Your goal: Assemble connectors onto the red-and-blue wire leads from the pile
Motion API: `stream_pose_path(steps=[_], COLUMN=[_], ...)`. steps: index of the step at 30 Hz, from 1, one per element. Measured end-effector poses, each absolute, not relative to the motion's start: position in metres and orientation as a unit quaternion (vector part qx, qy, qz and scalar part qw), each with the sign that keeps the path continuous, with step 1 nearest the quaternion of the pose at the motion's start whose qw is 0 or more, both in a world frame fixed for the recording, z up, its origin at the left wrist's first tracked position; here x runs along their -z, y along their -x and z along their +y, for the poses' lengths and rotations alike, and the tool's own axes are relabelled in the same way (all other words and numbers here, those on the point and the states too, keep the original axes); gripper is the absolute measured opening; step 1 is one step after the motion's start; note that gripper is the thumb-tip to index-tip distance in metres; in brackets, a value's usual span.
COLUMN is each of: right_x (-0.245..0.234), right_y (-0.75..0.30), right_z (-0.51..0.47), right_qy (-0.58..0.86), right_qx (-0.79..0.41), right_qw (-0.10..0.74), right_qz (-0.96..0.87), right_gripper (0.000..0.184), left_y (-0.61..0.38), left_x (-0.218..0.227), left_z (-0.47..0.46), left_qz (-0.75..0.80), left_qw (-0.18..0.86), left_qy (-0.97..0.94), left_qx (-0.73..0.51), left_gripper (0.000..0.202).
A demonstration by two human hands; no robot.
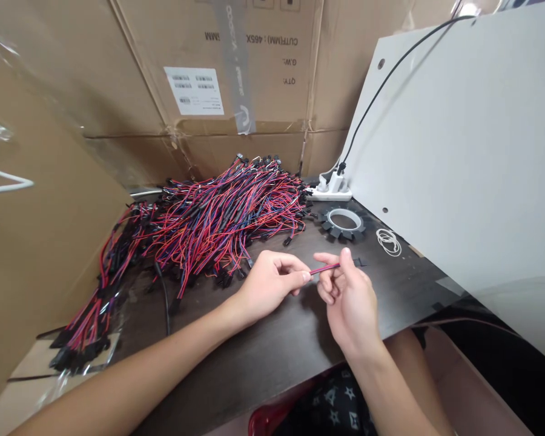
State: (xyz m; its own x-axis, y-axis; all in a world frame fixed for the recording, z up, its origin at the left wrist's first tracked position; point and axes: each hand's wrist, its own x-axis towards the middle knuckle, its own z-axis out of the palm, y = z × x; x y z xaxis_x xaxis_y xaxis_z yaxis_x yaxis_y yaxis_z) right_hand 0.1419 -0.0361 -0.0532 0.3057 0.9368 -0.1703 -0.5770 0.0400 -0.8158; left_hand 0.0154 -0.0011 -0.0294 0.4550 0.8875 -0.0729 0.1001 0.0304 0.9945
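Observation:
Between my hands runs a short red-and-dark wire cable [323, 268], held nearly level above the table. My left hand [269, 283] is closed, pinching the cable's left part between thumb and fingers. My right hand [352, 303] is closed on the other part, its thumb pressed over the cable and its palm turned partly up. A small black end [358, 262] sticks out past the right thumb; whether it is a connector or a bit of tape I cannot tell. Behind the left hand lies a large heap of red, blue and black wire cables [227, 218] with black connectors.
A roll of tape [344, 224] with dark strips around its rim lies behind my right hand. Beyond it is a white power strip [331, 195] with plugs. A coiled white cord [389, 242] rests near the white panel [458, 151]. Cardboard boxes [263, 60] wall the back and left.

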Motion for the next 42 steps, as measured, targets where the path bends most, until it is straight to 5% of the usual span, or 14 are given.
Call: stream_pose_path(steps=[15,24,27,29,34,37,42], right_x=[0.050,0.049,0.049,0.047,0.039,0.039,0.041], right_y=[-0.146,-0.160,-0.177,-0.187,-0.189,-0.184,-0.199], right_z=[-0.036,-0.032,-0.030,-0.031,-0.041,-0.044,-0.042], right_qy=[0.294,0.369,0.445,0.506,0.468,0.451,0.463], right_qx=[-0.687,-0.558,-0.430,-0.254,0.021,0.015,-0.180], right_qw=[0.662,0.716,0.719,0.684,0.396,0.314,0.325], right_qz=[-0.048,-0.202,-0.317,-0.460,-0.790,-0.836,-0.804], right_gripper=[0.025,0.024,0.022,0.019,0.012,0.024,0.019], left_y=[-0.016,-0.015,-0.014,-0.014,-0.013,-0.012,-0.008], left_x=[0.031,0.028,0.028,0.027,0.025,0.025,0.024], left_z=[-0.002,0.000,0.001,0.002,0.005,0.006,0.007], left_qz=[0.384,0.406,0.413,0.416,0.419,0.412,0.395], left_qw=[0.585,0.578,0.574,0.574,0.565,0.541,0.474], left_qy=[-0.633,-0.636,-0.640,-0.643,-0.666,-0.696,-0.761], left_qx=[-0.331,-0.310,-0.300,-0.290,-0.248,-0.232,-0.204], left_gripper=[0.012,0.012,0.013,0.013,0.013,0.014,0.014])
